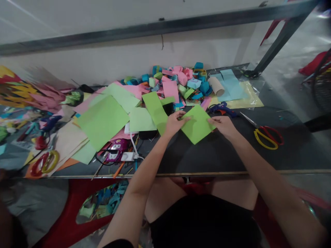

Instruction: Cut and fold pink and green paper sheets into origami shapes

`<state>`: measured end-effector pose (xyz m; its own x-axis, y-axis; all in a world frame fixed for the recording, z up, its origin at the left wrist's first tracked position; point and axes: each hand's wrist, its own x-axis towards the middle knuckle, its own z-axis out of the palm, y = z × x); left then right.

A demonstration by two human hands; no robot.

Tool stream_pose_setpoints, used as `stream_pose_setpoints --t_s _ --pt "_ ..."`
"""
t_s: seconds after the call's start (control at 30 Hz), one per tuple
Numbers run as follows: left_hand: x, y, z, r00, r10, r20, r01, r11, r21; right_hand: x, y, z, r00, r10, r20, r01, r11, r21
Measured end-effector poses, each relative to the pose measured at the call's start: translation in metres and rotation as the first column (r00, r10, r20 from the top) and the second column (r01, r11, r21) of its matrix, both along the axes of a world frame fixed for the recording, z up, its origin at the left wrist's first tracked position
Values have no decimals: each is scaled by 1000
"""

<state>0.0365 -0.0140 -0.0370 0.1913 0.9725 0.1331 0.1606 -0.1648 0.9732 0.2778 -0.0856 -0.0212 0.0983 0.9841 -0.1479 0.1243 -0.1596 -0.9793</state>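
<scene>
A square of bright green paper [198, 124] is held by its two side corners above the dark table [204, 156], one corner pointing down. My left hand [176, 123] pinches its left corner, and my right hand [222, 124] grips the right corner. Just left of my left hand lies a green paper strip [156, 109], with a pale green piece [142, 119] beside it. Beyond my right hand rests a blue glue gun [225, 109]. Scissors with red and yellow handles [266, 137] lie open to the right.
Small folded paper pieces [181, 77] and a cardboard tube [216, 86] lie along the wall. Left are stacked sheets [103, 120], a purple device [117, 150], a white plug [129, 156] and more scissors [44, 163]. A metal bar [160, 26] crosses above the table.
</scene>
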Motion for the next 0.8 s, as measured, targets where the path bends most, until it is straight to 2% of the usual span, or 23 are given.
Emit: stream_pose_setpoints --t_s 0.07,0.1,0.17,0.23,0.3,0.37,0.43,0.53,0.67,0.8 --pt "3 -1 -8 992 75 104 -61 990 -130 -2 -1 -10 987 -139 -83 143 989 44" --pt "5 -3 -12 982 84 170 -46 975 -218 -4 -2 -14 977 -177 -118 185 981 54" --pt "10 -7 -20 955 18 295 89 934 -346 -7 -6 -22 964 -217 -156 230 971 67" --pt "14 -11 -28 927 -98 363 236 902 -360 -9 -8 -27 957 -244 -159 260 962 88" --pt "17 -11 -34 925 -143 351 265 907 -328 -10 -9 -29 960 -240 -147 257 961 107" --pt "16 -7 -37 967 -78 244 145 951 -274 -12 -9 -29 974 -191 -125 203 975 90" --pt "12 -1 -39 996 42 82 -28 986 -165 -13 -8 -27 984 -143 -104 148 988 43" --pt "7 5 -39 981 177 -78 -176 984 17 -16 -7 -25 991 -110 -70 110 994 -9" --pt "7 3 -40 962 210 -175 -184 971 154 -18 -8 -25 997 -71 -28 71 997 12" --pt "9 1 -42 945 244 -218 -198 957 214 -17 -8 -24 999 -43 -21 44 997 58"
